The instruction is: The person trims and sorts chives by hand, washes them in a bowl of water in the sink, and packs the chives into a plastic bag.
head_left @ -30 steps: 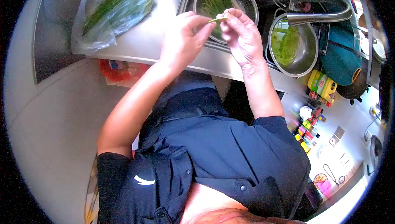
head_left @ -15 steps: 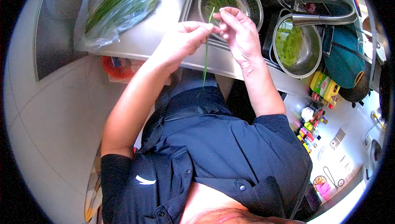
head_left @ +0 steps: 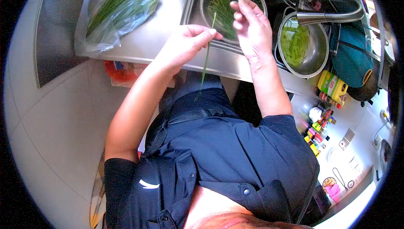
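Note:
Between the thumb and forefinger of my left hand [head_left: 189, 46] is one long, thin green chive [head_left: 205, 65], its upper tip pointing up and its lower end hanging past the counter edge. My right hand [head_left: 254, 27] is raised to the right of it, apart from the chive. Its fingers are curled together in a pinch, and whatever they hold, if anything, is too small to make out. Behind the hands, a perforated metal colander [head_left: 205, 2] sits in the sink with a bunch of chives [head_left: 223, 10] inside. My right hand covers part of its rim.
A clear plastic bag [head_left: 139, 18] of long green chives lies on the steel counter [head_left: 166, 14] at left. Right of the colander stands a metal bowl [head_left: 317, 54] with cut green pieces [head_left: 294, 46], beneath the faucet [head_left: 311, 17]. Several bottles [head_left: 332, 86] stand farther right.
My right hand has moved up and right, away from the chive and my left hand. The chive stays in my left hand, which has shifted slightly left and down.

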Motion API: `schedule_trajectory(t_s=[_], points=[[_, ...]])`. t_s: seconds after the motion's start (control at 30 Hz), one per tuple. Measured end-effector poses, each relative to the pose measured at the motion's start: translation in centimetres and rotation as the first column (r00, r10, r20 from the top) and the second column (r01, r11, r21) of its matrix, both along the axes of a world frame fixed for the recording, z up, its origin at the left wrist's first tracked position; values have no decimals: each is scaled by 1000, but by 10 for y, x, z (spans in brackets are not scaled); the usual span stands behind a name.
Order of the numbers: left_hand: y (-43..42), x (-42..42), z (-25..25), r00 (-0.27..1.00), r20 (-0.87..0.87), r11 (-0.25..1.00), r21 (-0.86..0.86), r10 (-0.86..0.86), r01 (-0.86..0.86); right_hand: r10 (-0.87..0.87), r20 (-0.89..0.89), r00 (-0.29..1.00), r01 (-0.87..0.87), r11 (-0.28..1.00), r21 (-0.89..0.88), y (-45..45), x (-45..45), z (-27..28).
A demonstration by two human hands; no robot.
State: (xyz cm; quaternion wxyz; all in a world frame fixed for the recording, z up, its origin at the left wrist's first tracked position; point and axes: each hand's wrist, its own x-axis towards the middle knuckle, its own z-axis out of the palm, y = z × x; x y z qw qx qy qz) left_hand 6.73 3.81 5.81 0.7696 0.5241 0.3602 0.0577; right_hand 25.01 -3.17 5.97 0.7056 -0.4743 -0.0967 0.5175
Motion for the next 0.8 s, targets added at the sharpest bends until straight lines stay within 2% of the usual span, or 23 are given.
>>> schedule_trajectory(t_s=[0.1, 0.13, 0.2, 0.3, 0.37, 0.43, 0.5, 0.57, 0.7, 0.73, 0.77, 0.8], points=[[4, 3, -1, 999, 16, 999, 9, 36, -36, 53, 11, 999, -53, 999, 0, -9, 10, -1], [4, 4, -3, 999, 20, 1000, 9, 26, -26, 184, 52, 982, -177, 978, -111, -15, 7, 2], [6, 9, -9, 972, 68, 973, 18, 227, -228, 431, 105, 896, -386, 875, -293, -29, 1, 5], [10, 13, -9, 976, 10, 975, -42, 217, -217, 596, 151, 789, -533, 785, -315, -45, -10, -11], [8, 19, -9, 973, 12, 972, -55, 231, -230, 561, 146, 815, -506, 811, -294, -45, -13, -6], [9, 22, -13, 978, 2, 970, -121, 211, -209, 560, 226, 797, -464, 808, -362, -42, -6, -12], [6, 27, -15, 970, -33, 965, -92, 242, -245, 546, 401, 735, -360, 816, -452, -39, 8, -13], [5, 27, -17, 958, -69, 957, -60, 280, -284, 515, 618, 595, -224, 844, -487, -37, 35, -31], [5, -1, -21, 952, -108, 950, -102, 286, -297, 473, 837, 275, 4, 870, -493, -24, 97, -105], [4, -11, -22, 946, -131, 946, -99, 295, -309, 491, 859, 143, 40, 865, -501, -21, 111, -129], [2, -21, -22, 943, -136, 943, -96, 304, -318, 535, 841, 74, 59, 840, -539, -18, 121, -150], [0, -33, -21, 930, -159, 935, -79, 331, -346, 597, 800, 59, 53, 798, -600, -15, 126, -158]])
